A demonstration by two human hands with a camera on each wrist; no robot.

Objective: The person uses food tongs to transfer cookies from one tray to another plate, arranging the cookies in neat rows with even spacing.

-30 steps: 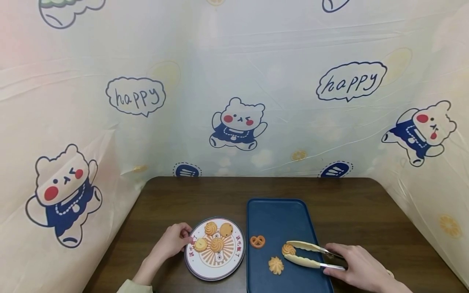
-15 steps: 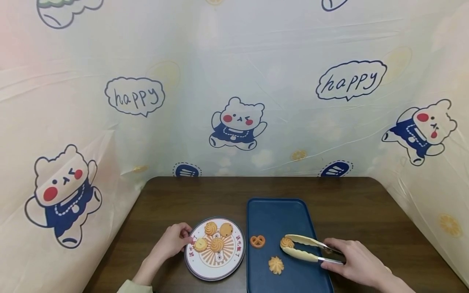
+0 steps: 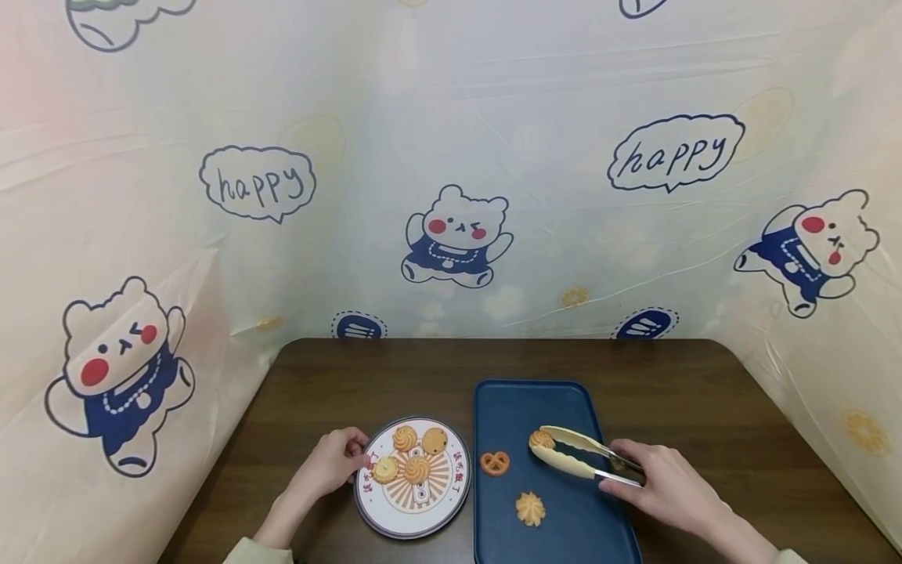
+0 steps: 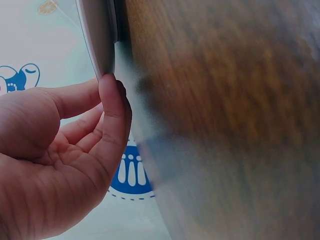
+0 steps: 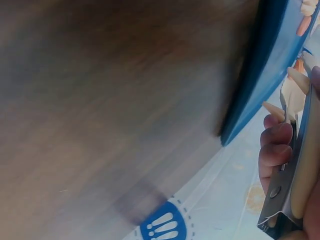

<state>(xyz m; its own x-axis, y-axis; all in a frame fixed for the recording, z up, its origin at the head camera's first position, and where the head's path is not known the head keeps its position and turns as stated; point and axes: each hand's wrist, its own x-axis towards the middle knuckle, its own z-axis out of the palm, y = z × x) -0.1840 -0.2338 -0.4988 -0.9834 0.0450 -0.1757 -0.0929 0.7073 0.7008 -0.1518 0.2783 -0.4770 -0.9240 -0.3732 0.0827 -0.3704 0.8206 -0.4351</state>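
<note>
My left hand pinches the left rim of a round white plate printed with rays and red characters; the left wrist view has thumb and fingertip on its edge. Several cookies lie on that plate, among them a swirl cookie. My right hand grips metal tongs with cream tips over the blue tray. Between the tong tips is a round swirl cookie. On the tray lie a pretzel and a star-shaped cookie.
Plate and tray stand side by side on a dark wooden table, a narrow gap between them. A patterned cloth with bears hangs behind the table and on both sides.
The right hand, tongs and swirl cookie have moved up and left over the tray, away from the star-shaped cookie. The left hand keeps its hold on the plate rim.
</note>
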